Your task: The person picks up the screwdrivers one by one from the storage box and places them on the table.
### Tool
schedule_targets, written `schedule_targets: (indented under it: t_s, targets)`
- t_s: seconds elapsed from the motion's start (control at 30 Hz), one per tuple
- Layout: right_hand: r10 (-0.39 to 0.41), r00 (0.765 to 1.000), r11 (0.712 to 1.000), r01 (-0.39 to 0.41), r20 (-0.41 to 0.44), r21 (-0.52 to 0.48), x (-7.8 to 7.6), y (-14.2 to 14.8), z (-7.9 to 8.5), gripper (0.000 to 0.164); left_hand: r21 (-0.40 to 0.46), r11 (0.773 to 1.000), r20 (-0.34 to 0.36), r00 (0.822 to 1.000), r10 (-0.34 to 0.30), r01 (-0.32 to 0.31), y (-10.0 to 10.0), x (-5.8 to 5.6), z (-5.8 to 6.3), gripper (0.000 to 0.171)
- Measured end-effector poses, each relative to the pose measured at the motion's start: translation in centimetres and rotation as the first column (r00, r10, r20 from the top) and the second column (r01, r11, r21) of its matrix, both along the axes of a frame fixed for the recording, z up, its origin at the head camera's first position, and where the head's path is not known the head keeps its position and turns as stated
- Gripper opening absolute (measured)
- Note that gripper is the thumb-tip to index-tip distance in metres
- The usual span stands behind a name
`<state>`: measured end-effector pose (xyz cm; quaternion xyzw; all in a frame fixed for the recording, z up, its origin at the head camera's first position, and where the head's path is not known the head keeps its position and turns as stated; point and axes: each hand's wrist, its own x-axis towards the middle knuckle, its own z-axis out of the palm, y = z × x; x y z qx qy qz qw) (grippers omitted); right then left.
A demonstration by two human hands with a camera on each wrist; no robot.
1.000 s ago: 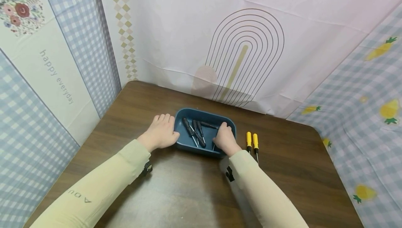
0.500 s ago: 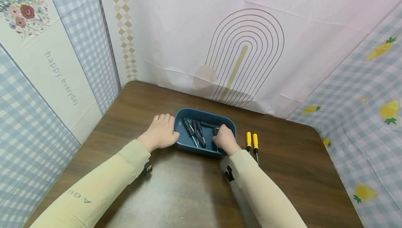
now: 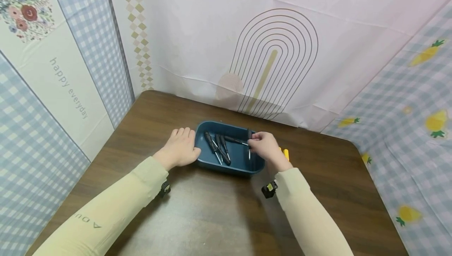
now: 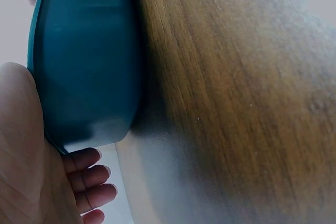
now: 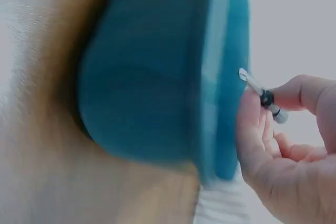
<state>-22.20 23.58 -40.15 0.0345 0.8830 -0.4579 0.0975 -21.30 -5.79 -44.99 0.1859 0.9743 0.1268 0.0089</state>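
Note:
At the left end of a dark blue plastic bin (image 3: 231, 168), my left hand (image 3: 181, 148) holds the rim, its thumb lying over the edge. The left wrist view shows the fingertips (image 4: 93, 179) bent against the bin's end. My right hand (image 3: 266, 146) is over the bin's right end and pinches a black-handled screwdriver (image 3: 249, 134) between thumb and fingers. Its handle points up and its metal shaft points down; the tip shows in the right wrist view. Several more black-handled screwdrivers (image 3: 210, 141) lie in the bin, mostly to its left and back.
Two yellow-handled screwdrivers (image 3: 286, 155) lie on the table right of the bin, largely hidden behind my right hand and wrist. The brown wooden table (image 3: 197, 216) has rounded back corners. Patterned cloths (image 3: 197, 44) hang behind it and at both sides.
My right hand has risen from inside the bin and moved slightly right, lifting the black-handled screwdriver upright. It now covers much of the yellow-handled pair. The left hand has stayed on the rim.

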Motion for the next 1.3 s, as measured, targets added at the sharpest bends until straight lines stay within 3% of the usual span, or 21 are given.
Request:
schedule_targets:
  t_s: [0.17,0.43,0.67,0.97,1.13,1.3]
  targets:
    - [-0.034,0.999,0.976,0.034,0.004,-0.217,0.1,2.8,1.0,0.036,-0.001,1.0,-0.003,1.0,0.003,-0.003,0.0,0.0,0.1,0.047]
    - [-0.047,0.998,0.963,0.056,0.042,-0.263,0.8,8.0,1.0,0.046,-0.002,1.0,0.004,1.0,0.002,-0.002,0.1,0.0,0.1,0.049]
    - [-0.082,0.995,0.972,0.092,0.056,-0.215,1.3,11.6,-0.1,0.053,0.001,1.0,0.009,1.0,0.0,0.0,0.1,0.1,0.1,0.05]
    - [-0.159,0.983,0.985,0.164,0.096,-0.048,1.8,15.4,-3.5,0.048,-0.003,1.0,0.008,1.0,0.0,0.0,0.0,0.0,0.1,0.049]
    - [-0.182,0.977,0.983,0.181,0.107,0.02,2.1,16.3,-5.0,0.044,0.003,1.0,0.013,1.0,0.001,-0.001,0.1,-0.1,0.1,0.05]
    - [-0.191,0.977,0.98,0.185,0.09,0.072,2.4,16.1,-5.2,0.038,0.006,1.0,0.015,1.0,0.004,-0.004,0.1,0.0,0.1,0.049]
